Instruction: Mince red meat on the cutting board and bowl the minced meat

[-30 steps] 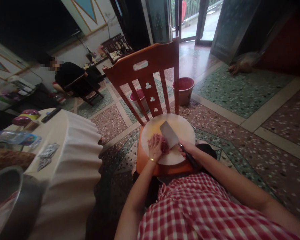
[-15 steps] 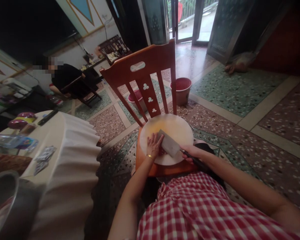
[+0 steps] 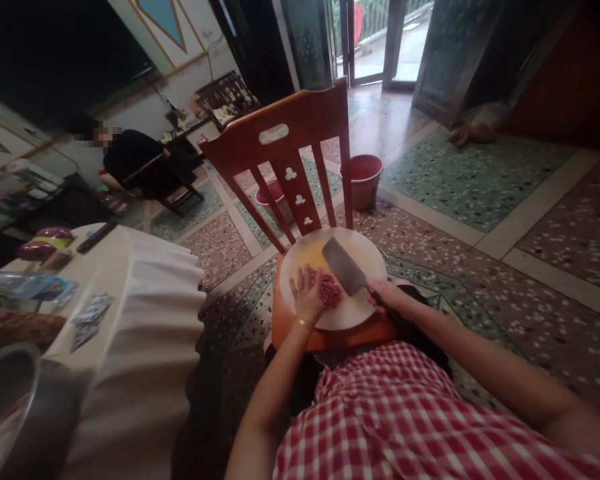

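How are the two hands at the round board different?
The left hand is spread open at the chopped red meat, while the right hand curls around the handle of a cleaver. The left hand has a gold bracelet at its wrist; the right hand shows none. Both hands are bare, close to the round board.

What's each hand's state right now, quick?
Left hand: open, spread at the edge of the chopped red meat, not gripping anything visible.
Right hand: closed, holding the cleaver.
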Tool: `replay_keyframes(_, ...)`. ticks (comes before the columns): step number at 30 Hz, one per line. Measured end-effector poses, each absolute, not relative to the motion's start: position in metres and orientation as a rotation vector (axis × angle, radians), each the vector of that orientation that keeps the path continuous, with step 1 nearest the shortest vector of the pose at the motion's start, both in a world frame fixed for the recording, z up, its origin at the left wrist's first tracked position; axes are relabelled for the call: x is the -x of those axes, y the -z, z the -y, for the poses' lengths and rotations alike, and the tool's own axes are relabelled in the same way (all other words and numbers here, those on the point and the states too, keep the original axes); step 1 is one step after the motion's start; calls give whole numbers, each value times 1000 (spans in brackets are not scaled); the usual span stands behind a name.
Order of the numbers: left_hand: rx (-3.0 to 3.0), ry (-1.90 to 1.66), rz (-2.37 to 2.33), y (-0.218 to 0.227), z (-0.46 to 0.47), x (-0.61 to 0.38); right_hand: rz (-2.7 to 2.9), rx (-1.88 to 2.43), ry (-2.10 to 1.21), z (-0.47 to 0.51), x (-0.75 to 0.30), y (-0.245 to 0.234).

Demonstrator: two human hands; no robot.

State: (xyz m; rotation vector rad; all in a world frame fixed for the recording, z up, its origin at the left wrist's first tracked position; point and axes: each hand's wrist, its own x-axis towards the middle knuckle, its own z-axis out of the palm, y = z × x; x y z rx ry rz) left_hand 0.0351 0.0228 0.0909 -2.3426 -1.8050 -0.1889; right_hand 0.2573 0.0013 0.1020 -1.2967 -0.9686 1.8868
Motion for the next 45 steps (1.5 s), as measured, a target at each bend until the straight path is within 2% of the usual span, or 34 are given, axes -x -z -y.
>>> replay_keyframes(5, 2495, 215, 1596, -79, -1, -69, 1008, 1280, -1800, -1, -236, -103)
replay_keyframes(11, 2435, 166, 1738, -68, -14, -74, 1020, 1281, -1694, -3, -210, -108)
replay_keyframes(16, 2266, 86, 1980, -60, -23, -49, 911, 1286, -1761, -7, -209, -110)
replay_keyframes(20, 2210, 131, 2023, -71, -26, -36, 984, 1300, -1792, -5, -220, -103)
replay_keyframes(22, 2193, 171, 2045, -84, -28, -30, 1240, 1393, -1620, -3, -229, -100)
replay_keyframes(26, 2019, 265, 2203, -114, -29, -13, 2073, 1438, -850, -2, -252, -98)
replay_keyframes(29, 1955, 298, 2217, -126, -23, -10, 2474, 1389, -492, -6, -266, -98)
replay_keyframes(33, 2216, 227, 2041, -118, -8, -38, 2690, 1310, -307, -14, -265, -96)
replay_keyframes(37, 2453, 185, 1865, -100, 2, -73, 2733, 1147, -259, -18, -254, -97)
replay_keyframes(45, 2581, 142, 1722, -92, -9, -82, 2877, 994, -3, -19, -246, -103)
